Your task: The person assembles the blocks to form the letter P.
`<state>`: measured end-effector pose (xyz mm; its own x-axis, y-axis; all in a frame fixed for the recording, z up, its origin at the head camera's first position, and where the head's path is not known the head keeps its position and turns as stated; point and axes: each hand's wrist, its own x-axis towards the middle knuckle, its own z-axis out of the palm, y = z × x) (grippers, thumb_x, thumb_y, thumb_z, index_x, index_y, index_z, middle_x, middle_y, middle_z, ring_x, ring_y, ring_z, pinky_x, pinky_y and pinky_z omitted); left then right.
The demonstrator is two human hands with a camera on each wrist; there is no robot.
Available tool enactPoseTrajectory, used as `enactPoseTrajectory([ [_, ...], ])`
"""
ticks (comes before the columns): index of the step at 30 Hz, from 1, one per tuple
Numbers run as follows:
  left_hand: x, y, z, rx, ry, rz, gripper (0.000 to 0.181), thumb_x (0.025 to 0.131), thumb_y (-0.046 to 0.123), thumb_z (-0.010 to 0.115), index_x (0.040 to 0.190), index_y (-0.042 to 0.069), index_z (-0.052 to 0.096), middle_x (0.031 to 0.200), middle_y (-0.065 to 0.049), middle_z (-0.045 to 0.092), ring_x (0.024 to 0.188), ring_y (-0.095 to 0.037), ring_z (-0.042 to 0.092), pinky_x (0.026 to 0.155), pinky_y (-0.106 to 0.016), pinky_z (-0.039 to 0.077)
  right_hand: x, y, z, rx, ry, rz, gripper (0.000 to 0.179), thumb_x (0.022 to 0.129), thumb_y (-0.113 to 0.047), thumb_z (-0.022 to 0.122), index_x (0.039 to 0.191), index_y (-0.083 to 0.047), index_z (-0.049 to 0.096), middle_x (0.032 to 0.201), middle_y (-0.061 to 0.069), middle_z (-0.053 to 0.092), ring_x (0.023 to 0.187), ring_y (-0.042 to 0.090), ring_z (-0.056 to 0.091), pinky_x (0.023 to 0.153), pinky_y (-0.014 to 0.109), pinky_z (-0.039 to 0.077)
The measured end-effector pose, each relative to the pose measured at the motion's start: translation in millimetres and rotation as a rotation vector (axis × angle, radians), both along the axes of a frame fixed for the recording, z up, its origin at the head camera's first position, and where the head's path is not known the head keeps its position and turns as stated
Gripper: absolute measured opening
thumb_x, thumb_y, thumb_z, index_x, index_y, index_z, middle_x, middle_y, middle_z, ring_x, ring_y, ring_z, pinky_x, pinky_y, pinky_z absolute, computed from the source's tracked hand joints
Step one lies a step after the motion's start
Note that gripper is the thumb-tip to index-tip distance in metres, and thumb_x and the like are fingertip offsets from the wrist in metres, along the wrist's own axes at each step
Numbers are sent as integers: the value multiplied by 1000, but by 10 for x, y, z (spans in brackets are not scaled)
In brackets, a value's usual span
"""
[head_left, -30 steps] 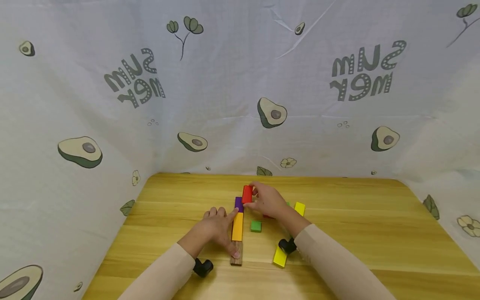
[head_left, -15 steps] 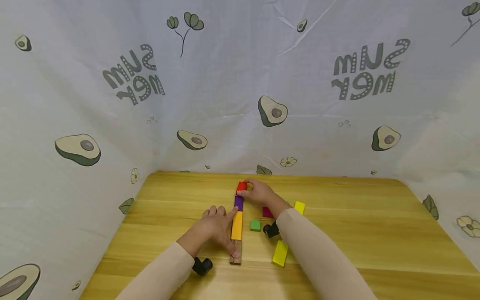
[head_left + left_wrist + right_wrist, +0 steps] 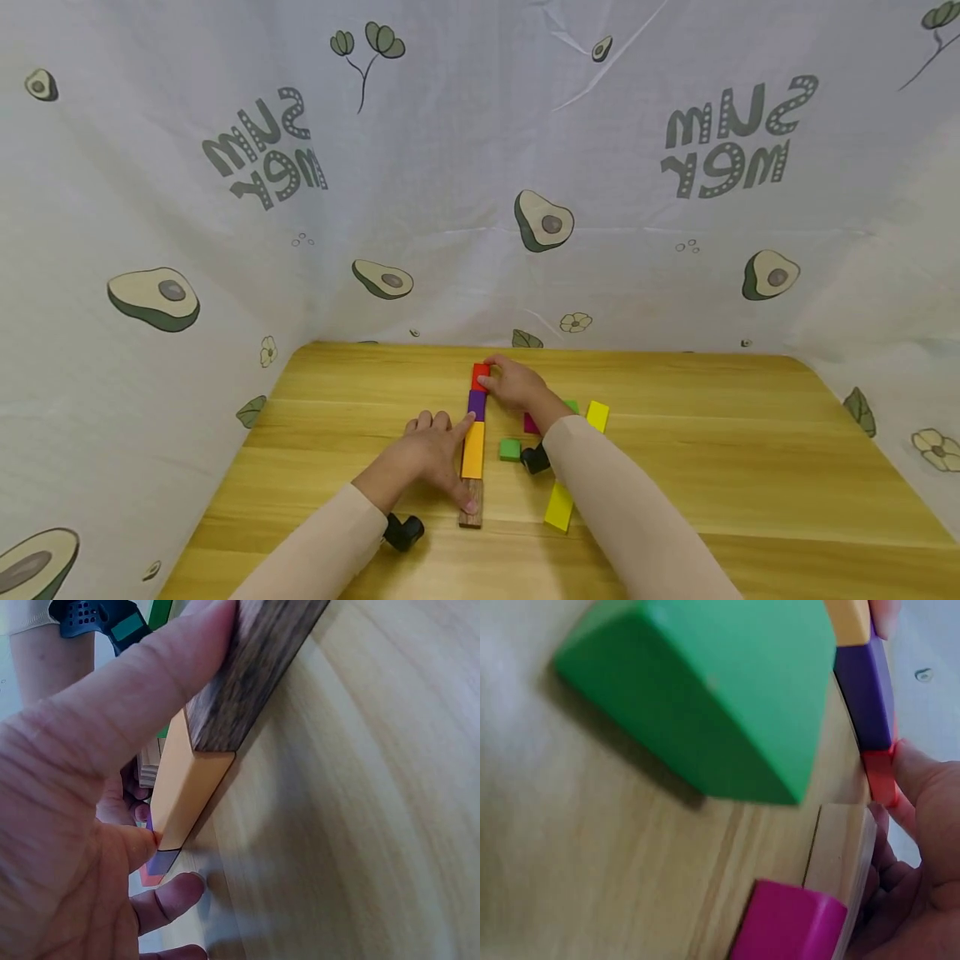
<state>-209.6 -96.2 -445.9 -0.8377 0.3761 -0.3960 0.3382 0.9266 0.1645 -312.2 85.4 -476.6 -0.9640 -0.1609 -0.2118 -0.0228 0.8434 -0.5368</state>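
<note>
On the desk [image 3: 360,408], four blocks lie end to end toward twelve o'clock: near block [image 3: 471,517], second block [image 3: 473,454], third block [image 3: 477,406], end block [image 3: 481,372]. The left hand [image 3: 422,456] lies at the second block's nine o'clock, its thumb on the near block. The right hand [image 3: 520,386] touches the end block at three. At the second block's three, apart, sits a lone block [image 3: 510,451]; at its one, a side block [image 3: 531,423]. Well out at the near block's three lies an outer block [image 3: 558,510]. The cloth [image 3: 450,208] hangs at twelve, behind the desk.
</note>
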Motion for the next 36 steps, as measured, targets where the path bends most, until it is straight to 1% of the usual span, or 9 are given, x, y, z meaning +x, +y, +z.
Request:
enactPoseTrajectory([
  [9,15,-6,32,8,-9,3,138,53,74,89,165,30,21,135,-10,47,115,-29,39,109,-48,34,-12,-22,19,64,20,36,53,103,-50,55,149,-25,50,149,11,58,138,39,53,113,57,42],
  [13,7,-3,27,-3,-12,0,138,53,74,89,165,30,21,135,-10,48,113,-27,38,107,-46,35,-15,-20,20,75,11,48,54,104,-51,53,150,-25,49,150,11,56,139,38,52,114,56,41],
  [18,-5,6,18,-21,-12,0,138,54,74,89,165,31,20,134,-9,48,111,-26,38,103,-44,35,-15,23,24,28,-3,78,55,108,-50,42,156,-23,43,151,13,55,142,39,49,117,57,37],
  [21,-9,6,14,-18,-16,1,137,55,73,89,165,31,19,137,-10,47,114,-27,38,106,-45,35,-15,105,34,-57,-16,95,57,109,-49,38,160,-22,35,134,16,67,127,37,60,116,55,40],
  [25,-21,-1,-7,-4,-18,-9,137,54,75,88,165,32,18,139,-10,46,119,-28,38,109,-47,34,11,288,71,-214,-45,82,56,108,-44,46,159,-21,36,109,15,69,97,28,64,101,49,50],
  [28,-33,-30,-22,22,-7,-16,138,53,77,87,165,33,19,139,-8,46,121,-28,37,112,-49,32,72,444,123,-222,11,93,48,105,-36,56,148,-16,51,114,14,67,94,26,64,89,45,55],
  [30,-40,-57,-49,46,1,-26,138,53,78,87,165,32,20,139,-8,46,122,-29,37,113,-50,32,133,554,158,-143,89,113,38,102,-32,61,134,-11,62,115,13,68,94,25,64,84,43,56],
  [33,-39,-96,-90,67,20,-49,138,54,80,84,165,30,20,139,-8,46,122,-30,37,113,-51,31,255,706,202,-26,149,143,23,97,-27,67,110,-9,69,101,11,70,85,22,62,77,39,54],
  [36,-34,-125,-138,81,46,-72,138,54,83,82,165,30,20,139,-8,46,123,-30,37,114,-52,31,416,803,215,72,105,167,18,93,-28,73,99,-12,67,89,4,67,76,18,58,72,34,51],
])
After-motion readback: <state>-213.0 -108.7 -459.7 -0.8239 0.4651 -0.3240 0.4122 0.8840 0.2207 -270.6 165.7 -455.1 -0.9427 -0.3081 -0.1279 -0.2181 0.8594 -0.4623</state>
